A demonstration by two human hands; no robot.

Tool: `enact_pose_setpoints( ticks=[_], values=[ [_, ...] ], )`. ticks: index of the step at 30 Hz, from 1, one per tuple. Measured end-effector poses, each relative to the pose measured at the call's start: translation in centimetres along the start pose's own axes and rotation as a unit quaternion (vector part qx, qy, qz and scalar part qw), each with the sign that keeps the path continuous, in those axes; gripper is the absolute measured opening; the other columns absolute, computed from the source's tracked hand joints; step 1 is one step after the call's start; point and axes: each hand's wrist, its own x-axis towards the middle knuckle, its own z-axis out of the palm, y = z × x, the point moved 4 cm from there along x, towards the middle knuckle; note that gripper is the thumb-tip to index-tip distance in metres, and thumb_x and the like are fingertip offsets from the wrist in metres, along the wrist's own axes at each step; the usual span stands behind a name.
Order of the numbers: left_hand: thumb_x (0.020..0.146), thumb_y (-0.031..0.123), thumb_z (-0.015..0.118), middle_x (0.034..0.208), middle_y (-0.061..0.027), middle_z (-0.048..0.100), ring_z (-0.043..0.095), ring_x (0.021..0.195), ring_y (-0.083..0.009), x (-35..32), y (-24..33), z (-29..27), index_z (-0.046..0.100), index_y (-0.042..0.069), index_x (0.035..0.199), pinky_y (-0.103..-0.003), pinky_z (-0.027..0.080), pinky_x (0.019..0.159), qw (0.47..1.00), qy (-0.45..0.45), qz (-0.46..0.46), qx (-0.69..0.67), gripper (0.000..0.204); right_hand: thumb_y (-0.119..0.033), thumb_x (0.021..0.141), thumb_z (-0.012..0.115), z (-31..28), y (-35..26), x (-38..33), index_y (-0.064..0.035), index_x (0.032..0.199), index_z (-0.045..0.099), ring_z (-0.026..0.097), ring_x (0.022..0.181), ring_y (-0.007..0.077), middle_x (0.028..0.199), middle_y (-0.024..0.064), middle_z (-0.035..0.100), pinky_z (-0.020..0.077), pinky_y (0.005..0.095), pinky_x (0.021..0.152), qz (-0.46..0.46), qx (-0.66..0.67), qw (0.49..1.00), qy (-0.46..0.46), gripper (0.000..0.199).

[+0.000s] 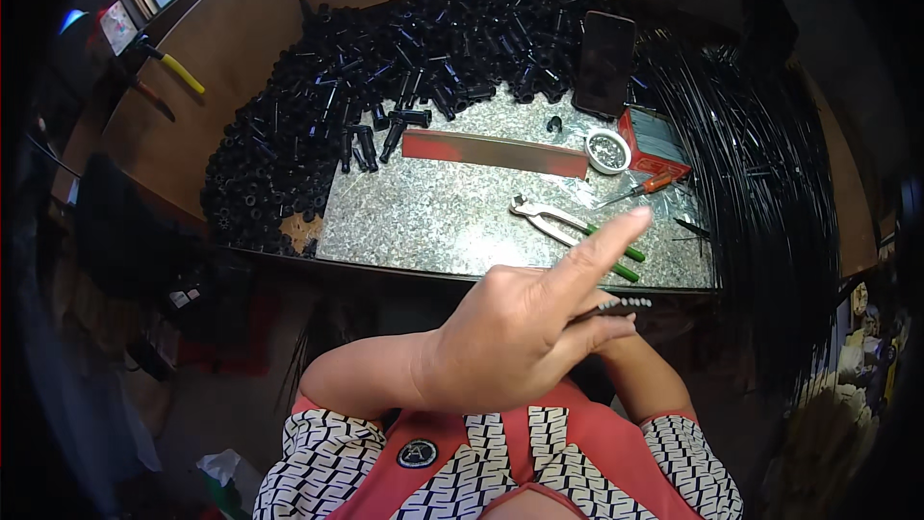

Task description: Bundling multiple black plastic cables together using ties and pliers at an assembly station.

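My left hand (515, 323) is raised in front of my chest, at the near edge of the worktop, its back toward me. One finger stretches out to the upper right. Below that finger, a short row of thin dark pieces with grey rounded tips (626, 304) shows at the curled part of the hand, which seems closed on it. My right forearm (643, 376) comes up behind, and the right hand is mostly hidden by the left. Just beyond the hands lie pincers with green handles (577, 231) on the speckled stone slab (423, 221).
Black tubular parts (414, 48) form a large heap at the back and left. A reddish flat bar (491, 152), a white cup of small metal pieces (608, 151), a red box (654, 143), an orange-handled screwdriver (640, 189) and a phone (604, 63) lie beyond. Black rods (760, 183) hang over the right edge.
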Motion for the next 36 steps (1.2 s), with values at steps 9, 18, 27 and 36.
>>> enact_pose_setpoints(
  ticks=[9,18,27,36],
  values=[
    [0.065,0.048,0.076,0.141,-0.0281,0.036,0.045,0.127,-0.0324,-3.7,-3.3,-0.9,0.025,-0.009,0.137,-0.042,0.035,0.105,0.938,0.194,0.185,-0.221,0.105,-0.016,0.090,0.059,0.4,0.4,1.3,-0.0013,0.078,0.062,0.062,0.069,0.0110,0.075,0.0059,0.067,0.0492,0.0268,0.064,0.120,-0.084,0.957,0.252,0.019],
    [0.092,0.008,0.059,0.101,-0.0106,0.063,0.062,0.094,-0.0151,-6.0,-13.2,1.7,0.052,0.000,0.107,-0.026,0.049,0.083,0.869,0.311,-0.152,-0.353,0.019,-0.017,0.094,0.056,0.4,1.0,1.2,0.0008,0.095,0.061,0.062,0.072,0.0113,0.079,0.0060,0.067,0.0492,0.0248,0.066,0.110,-0.089,0.961,0.238,0.018],
    [0.092,0.006,0.059,0.094,-0.0135,0.068,0.065,0.081,-0.0131,-5.2,-13.3,1.8,0.060,-0.003,0.095,-0.024,0.053,0.068,0.886,0.287,-0.141,-0.337,0.009,-0.011,0.092,0.059,0.4,1.4,1.8,0.0034,0.108,0.061,0.063,0.072,0.0119,0.081,0.0055,0.068,0.0500,0.0257,0.068,0.093,-0.025,0.966,0.240,0.022],
    [0.091,0.006,0.060,0.085,-0.0070,0.066,0.061,0.072,-0.0070,-4.4,-12.4,0.5,0.064,-0.003,0.105,-0.020,0.049,0.058,0.939,0.262,-0.126,-0.183,0.018,-0.009,0.091,0.059,0.5,2.0,1.9,0.0038,0.104,0.061,0.064,0.074,0.0116,0.085,0.0060,0.067,0.0506,0.0251,0.068,0.089,0.005,0.968,0.233,0.018]
  ],
)
